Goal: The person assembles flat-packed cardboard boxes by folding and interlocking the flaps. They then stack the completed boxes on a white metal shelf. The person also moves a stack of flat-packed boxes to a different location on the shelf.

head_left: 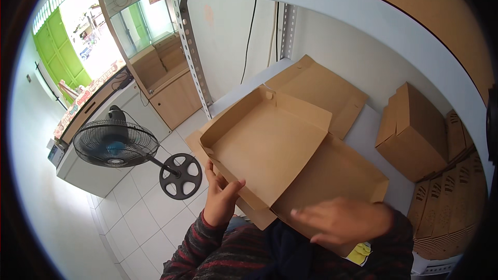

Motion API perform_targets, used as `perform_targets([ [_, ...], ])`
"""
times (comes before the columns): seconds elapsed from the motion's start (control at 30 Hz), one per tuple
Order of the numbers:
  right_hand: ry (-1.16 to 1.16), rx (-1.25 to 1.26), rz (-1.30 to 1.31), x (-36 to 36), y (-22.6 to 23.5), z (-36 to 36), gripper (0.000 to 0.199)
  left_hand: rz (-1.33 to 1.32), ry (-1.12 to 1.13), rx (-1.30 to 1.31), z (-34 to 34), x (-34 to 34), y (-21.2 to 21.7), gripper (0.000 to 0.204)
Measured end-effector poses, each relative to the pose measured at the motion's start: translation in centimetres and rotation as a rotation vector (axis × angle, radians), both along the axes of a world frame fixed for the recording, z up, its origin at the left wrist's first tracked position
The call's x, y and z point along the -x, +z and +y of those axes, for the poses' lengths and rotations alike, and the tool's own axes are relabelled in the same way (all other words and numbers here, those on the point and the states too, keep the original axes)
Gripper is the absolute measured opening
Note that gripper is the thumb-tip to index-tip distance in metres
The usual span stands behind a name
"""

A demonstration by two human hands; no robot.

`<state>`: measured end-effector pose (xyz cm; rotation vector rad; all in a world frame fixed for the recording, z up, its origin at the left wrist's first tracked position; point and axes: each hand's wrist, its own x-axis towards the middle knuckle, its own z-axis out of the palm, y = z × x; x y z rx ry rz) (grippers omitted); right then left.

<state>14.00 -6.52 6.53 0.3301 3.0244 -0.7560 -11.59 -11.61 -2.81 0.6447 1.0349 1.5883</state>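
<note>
Okay, so the open cardboard box is at the shelf's front-left corner, ahead and right of the left hand, which pinches its near-left wall. Right hand is blurry over the adjoining cardboard panel, fingers loosely out, looks empty, can't tell if touching.

Fan Stood Before a White Counter

The black fan is supported on a round, spoked base, set on a floor laid with pale tiles. Beyond it, a cabinet is seen, glazed above and closed with wood-coloured panels below. At far left, a green door is lit beside a bright opening. The near metal post of a rack is pierced with holes, and its upper beam is painted pale grey. A black cable is hung against the white wall.
</note>
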Motion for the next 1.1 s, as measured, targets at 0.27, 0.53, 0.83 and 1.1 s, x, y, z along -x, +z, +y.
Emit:
perform_targets([
  [0.27, -0.946, -0.014, 0.338, -6.7, 1.3, 9.5, 0.074, -0.064, 0.009, -0.156, 5.6, 1.6, 0.6, 0.053],
  [0.53, -0.643, 0.843, 0.445, -7.9, -5.3, 14.8, 0.084, -0.217, -0.325, -0.068, 16.2, 5.7, 3.4, 0.026],
  [0.83, -0.862, 0.766, 0.393, -5.9, -6.1, 14.6, 0.071, 0.693, -0.242, -0.078, 20.4, 5.8, 3.9, 0.044],
  [1.1, -1.044, 0.621, 0.495, -4.2, -6.2, 14.2, 0.049, 1.083, -0.663, 0.165, 17.8, 6.6, 6.0, 0.054],
])
